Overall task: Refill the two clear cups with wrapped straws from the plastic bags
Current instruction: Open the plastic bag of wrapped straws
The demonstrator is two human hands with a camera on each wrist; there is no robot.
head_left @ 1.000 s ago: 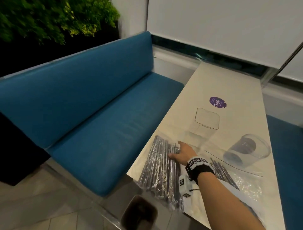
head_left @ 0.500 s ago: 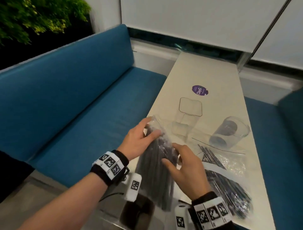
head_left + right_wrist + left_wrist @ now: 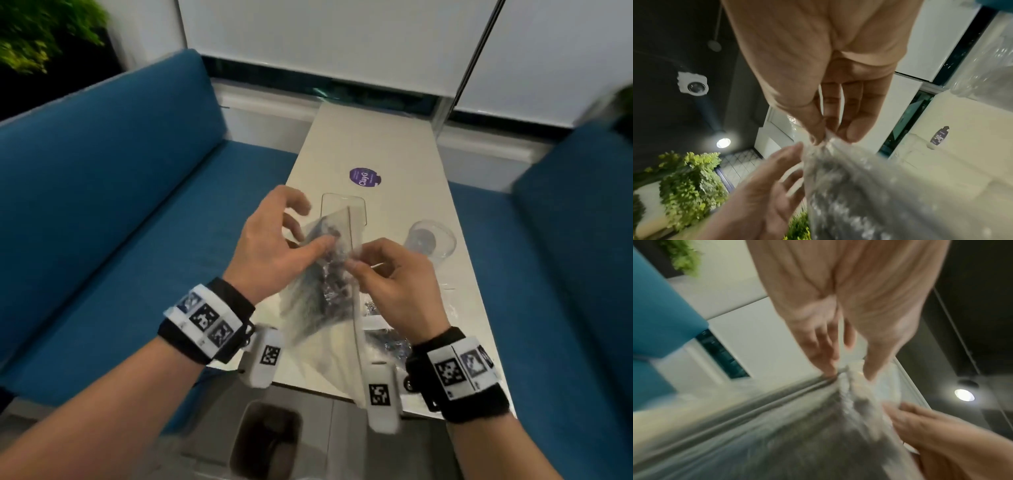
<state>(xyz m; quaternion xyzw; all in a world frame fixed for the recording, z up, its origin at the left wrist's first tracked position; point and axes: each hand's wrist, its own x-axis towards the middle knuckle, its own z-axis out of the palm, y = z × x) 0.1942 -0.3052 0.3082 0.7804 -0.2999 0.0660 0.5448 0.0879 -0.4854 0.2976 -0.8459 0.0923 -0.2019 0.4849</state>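
A plastic bag of wrapped straws (image 3: 322,284) is held above the table (image 3: 404,219), long axis sloping away, mouth uppermost. Left hand (image 3: 270,246) and right hand (image 3: 394,284) pinch its top edge between thumb and fingers (image 3: 855,128).

Bare forearms, no sleeves showing. Left hand (image 3: 270,246) and right hand (image 3: 397,284) both wearing black wristbands (image 3: 205,329) bearing white panels printed with black square markers. White camera blocks (image 3: 265,358) hanging under each wrist, each showing one marker
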